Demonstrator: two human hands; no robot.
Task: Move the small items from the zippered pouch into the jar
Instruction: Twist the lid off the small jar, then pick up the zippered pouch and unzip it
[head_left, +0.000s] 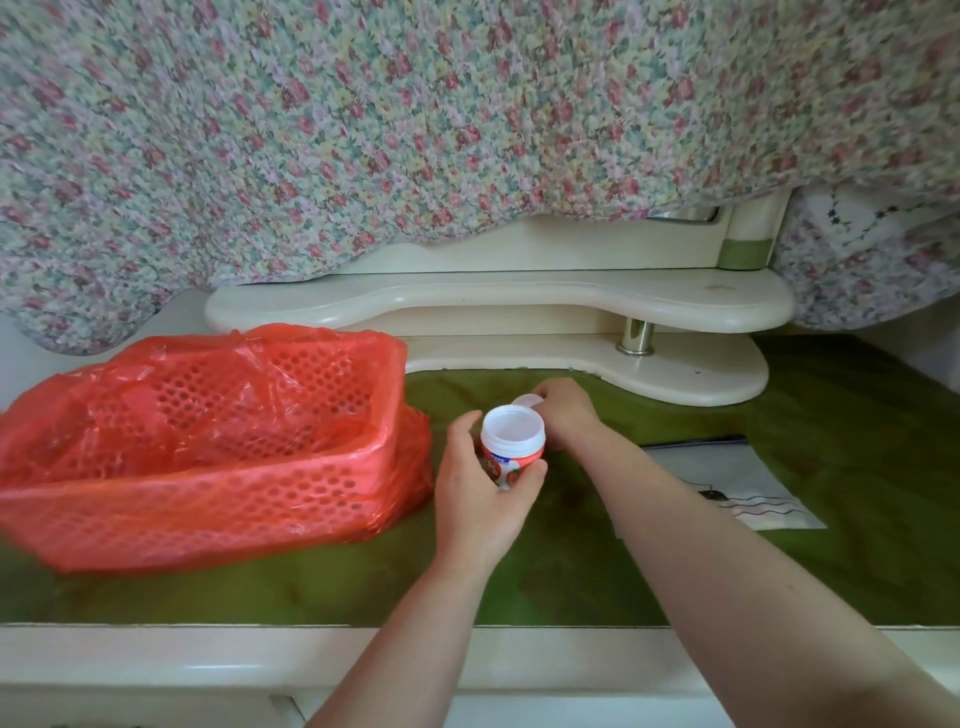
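A small white jar (511, 434) with a red printed label stands open on the green tabletop, its inside looking empty. My left hand (480, 486) wraps around its lower body from the front. Just behind the jar, my right hand (563, 413) holds the white lid (527, 401) low over the table. The pale zippered pouch (737, 480) lies flat to the right, partly hidden under my right forearm; its contents cannot be made out.
A red perforated basket (208, 447) lined with a red plastic bag stands at the left. A cream two-tier shelf (498, 306) with a metal post runs along the back. A floral cloth (415, 130) hangs over everything behind it.
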